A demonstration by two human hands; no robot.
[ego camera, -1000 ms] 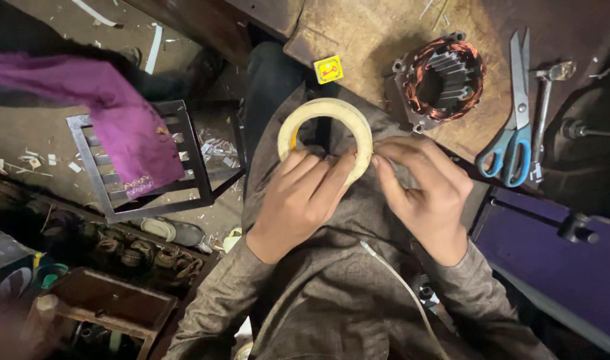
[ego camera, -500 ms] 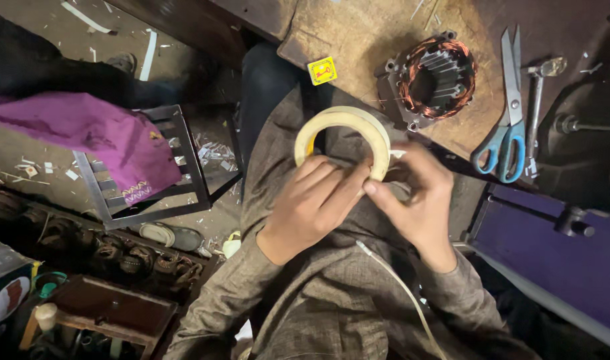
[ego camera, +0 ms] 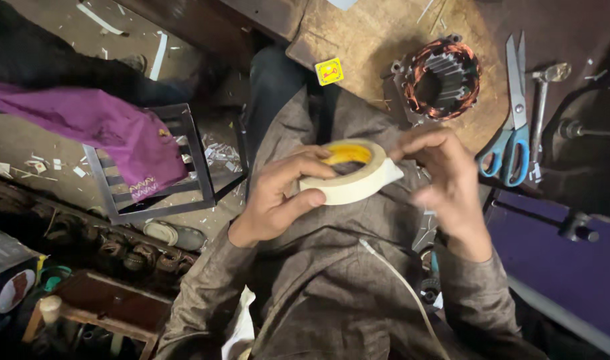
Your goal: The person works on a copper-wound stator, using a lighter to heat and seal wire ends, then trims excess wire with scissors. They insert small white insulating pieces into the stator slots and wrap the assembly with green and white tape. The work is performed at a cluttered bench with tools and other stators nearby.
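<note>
Steadily, the left hand (ego camera: 278, 200) grips the masking tape roll (ego camera: 348, 175) while the right hand (ego camera: 445, 180), at three o'clock, pinches its loose end; pulling slowly should keep the strip straight.

Copper-wound stator (ego camera: 442, 79), blue-handled scissors (ego camera: 513, 133), small yellow box (ego camera: 329, 71), purple cloth (ego camera: 105, 127) over a metal frame (ego camera: 205, 180).

Right hand (ego camera: 445, 183) motion-blurred; left hand's (ego camera: 285, 193) fingertips hidden inside tape roll (ego camera: 350, 175).

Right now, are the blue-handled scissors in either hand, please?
No, the blue-handled scissors lie on the bench beside the copper-wound stator.
</note>
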